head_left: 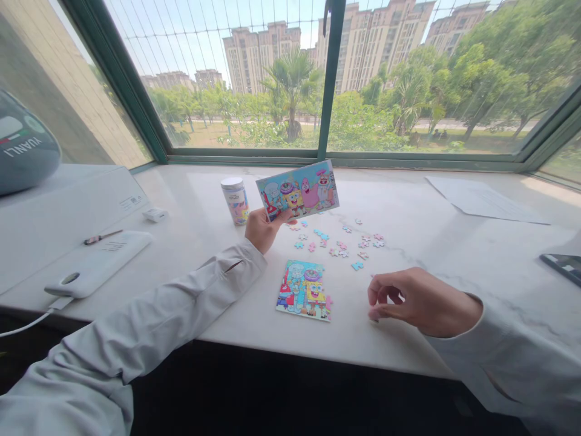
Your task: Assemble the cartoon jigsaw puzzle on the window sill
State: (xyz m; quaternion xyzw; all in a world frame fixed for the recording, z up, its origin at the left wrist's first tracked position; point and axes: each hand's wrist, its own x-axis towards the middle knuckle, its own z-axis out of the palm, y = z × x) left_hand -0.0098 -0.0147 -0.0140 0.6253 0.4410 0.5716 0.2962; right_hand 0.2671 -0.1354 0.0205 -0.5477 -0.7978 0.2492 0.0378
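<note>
My left hand (263, 230) grips the lower left corner of a picture card (302, 192) printed with cartoon characters, raised and tilted above the table. Low over the white marble surface, my right hand (408, 300) has its fingertips pinched on a small puzzle piece (374, 320), mostly covered by the fingers. Between the hands lies a joined section of jigsaw puzzle (302, 290), with the same cartoon figures and an uneven right edge. Loose puzzle pieces (342, 247) are scattered behind it, several of them pink or light blue.
A cylindrical jar (235, 203) with a white lid stands behind my left hand. At left are a white power bank (102, 263) with a cable, a pen-like tool (103, 237) and a white box (68, 212). Paper sheets (481, 200) and a phone (565, 266) lie at right.
</note>
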